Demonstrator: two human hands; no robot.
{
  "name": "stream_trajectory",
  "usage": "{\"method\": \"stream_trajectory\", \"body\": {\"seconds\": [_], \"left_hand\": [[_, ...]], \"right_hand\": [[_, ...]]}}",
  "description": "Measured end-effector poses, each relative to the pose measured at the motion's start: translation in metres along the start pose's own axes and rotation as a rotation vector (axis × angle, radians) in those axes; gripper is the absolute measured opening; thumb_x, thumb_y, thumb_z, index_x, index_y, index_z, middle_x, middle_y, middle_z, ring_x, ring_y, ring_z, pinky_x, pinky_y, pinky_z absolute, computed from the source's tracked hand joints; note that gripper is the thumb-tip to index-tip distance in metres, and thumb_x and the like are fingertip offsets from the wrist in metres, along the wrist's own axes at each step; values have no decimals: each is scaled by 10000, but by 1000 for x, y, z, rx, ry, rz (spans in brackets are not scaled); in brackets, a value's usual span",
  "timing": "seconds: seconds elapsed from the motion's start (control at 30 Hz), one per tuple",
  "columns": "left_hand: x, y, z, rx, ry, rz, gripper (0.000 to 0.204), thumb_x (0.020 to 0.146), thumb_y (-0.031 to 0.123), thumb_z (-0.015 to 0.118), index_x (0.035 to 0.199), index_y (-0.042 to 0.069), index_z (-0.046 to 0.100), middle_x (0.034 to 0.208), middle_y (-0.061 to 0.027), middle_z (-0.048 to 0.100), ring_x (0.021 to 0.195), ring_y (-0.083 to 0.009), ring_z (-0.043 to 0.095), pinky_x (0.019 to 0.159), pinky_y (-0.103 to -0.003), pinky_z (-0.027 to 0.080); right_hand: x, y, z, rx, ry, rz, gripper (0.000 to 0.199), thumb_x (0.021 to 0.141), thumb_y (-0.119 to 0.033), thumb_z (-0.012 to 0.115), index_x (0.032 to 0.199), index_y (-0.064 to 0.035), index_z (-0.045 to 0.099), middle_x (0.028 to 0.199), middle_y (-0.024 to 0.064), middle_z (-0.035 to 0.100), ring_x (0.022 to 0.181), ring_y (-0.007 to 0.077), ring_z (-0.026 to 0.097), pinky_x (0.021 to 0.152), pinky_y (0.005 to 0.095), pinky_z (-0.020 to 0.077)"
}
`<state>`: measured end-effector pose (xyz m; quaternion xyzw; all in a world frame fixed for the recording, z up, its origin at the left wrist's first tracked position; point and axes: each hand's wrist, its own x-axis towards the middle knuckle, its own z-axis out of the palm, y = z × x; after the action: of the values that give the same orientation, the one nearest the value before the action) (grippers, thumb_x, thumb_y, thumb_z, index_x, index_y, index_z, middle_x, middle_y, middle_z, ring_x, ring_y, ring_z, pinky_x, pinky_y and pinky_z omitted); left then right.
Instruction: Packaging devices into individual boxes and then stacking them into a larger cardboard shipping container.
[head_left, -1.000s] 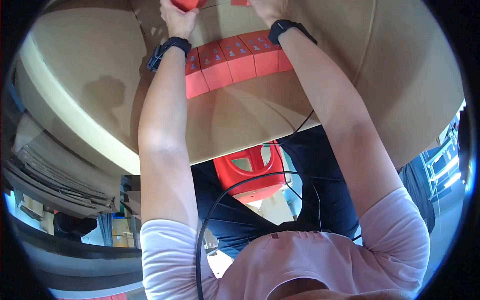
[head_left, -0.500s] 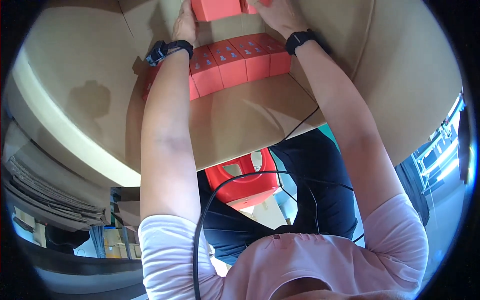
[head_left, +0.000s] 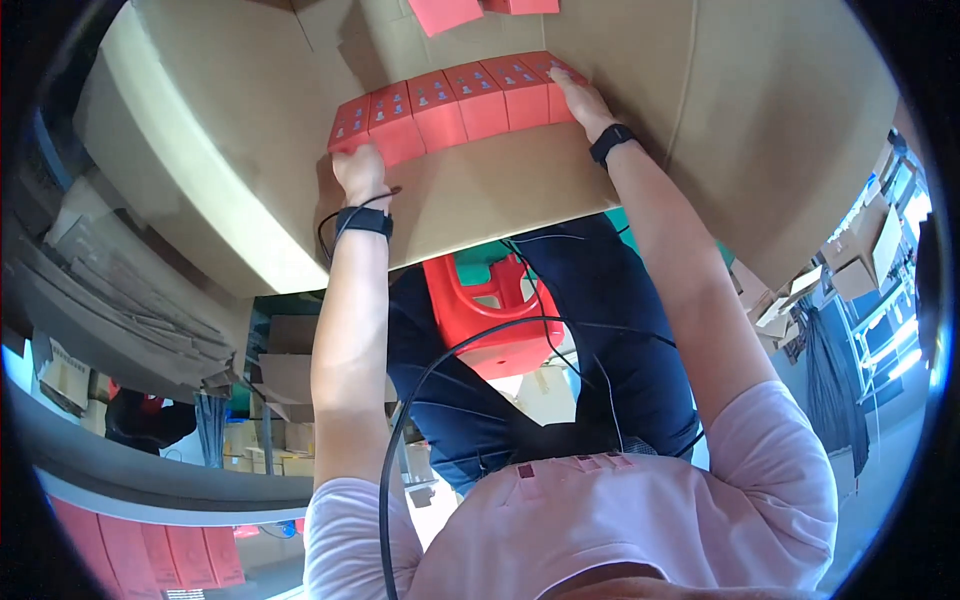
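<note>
Inside a large brown carton (head_left: 480, 165) stands a row of red boxes (head_left: 450, 100), pressed side by side, with small blue marks on their tops. At the row's left end my left hand (head_left: 358, 172) is closed, its curled fingers against the front of the end box. Whatever those fingers may hold is hidden. My right hand (head_left: 585, 103) has its fingers stretched out, touching the top and outer edge of the box at the right end. Farther in, more red boxes (head_left: 445, 12) are cut off by the upper edge of the view.
Black straps circle both wrists, and a black cable (head_left: 400, 440) loops in front of my body. Below the carton's edge is a red plastic stool (head_left: 500, 350) between my legs. Stacked flat cardboard (head_left: 120, 300) lies at left, and loose cartons (head_left: 860, 250) at right.
Both hands have left the far red boxes and come back toward me to the two ends of the near row. The view has shifted, showing more of that row.
</note>
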<state>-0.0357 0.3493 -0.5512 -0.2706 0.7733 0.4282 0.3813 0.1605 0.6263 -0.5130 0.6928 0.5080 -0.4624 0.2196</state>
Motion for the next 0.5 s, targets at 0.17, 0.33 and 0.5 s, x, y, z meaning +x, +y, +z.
{"method": "stream_trajectory", "body": {"seconds": [0.17, 0.33, 0.5], "left_hand": [[18, -34, -16, 331, 31, 117, 302, 834, 49, 566, 1118, -15, 648, 1004, -118, 702, 875, -257, 694, 675, -435, 587], [33, -38, -5, 460, 166, -150, 390, 850, 106, 549, 1220, 26, 641, 1105, -146, 694, 955, -325, 704, 678, -501, 589], [33, -19, 22, -244, -110, -524, 320, 974, 161, 541, 1263, 31, 586, 1163, -148, 678, 1000, -281, 700, 819, -491, 582]], "right_hand": [[36, 30, 11, -272, -29, 70, 848, 863, -597, 654, 1420, 25, 504, 1464, 230, 512, 1400, 320, 443, 1133, 407, 376], [-2, 4, 26, -462, 139, 52, 838, 817, -506, 714, 1387, 64, 485, 1456, 253, 489, 1365, 357, 468, 1134, 447, 376], [15, 11, 24, -567, 205, 195, 861, 765, -437, 735, 1406, 67, 459, 1490, 253, 414, 1382, 392, 419, 1147, 479, 356]]}}
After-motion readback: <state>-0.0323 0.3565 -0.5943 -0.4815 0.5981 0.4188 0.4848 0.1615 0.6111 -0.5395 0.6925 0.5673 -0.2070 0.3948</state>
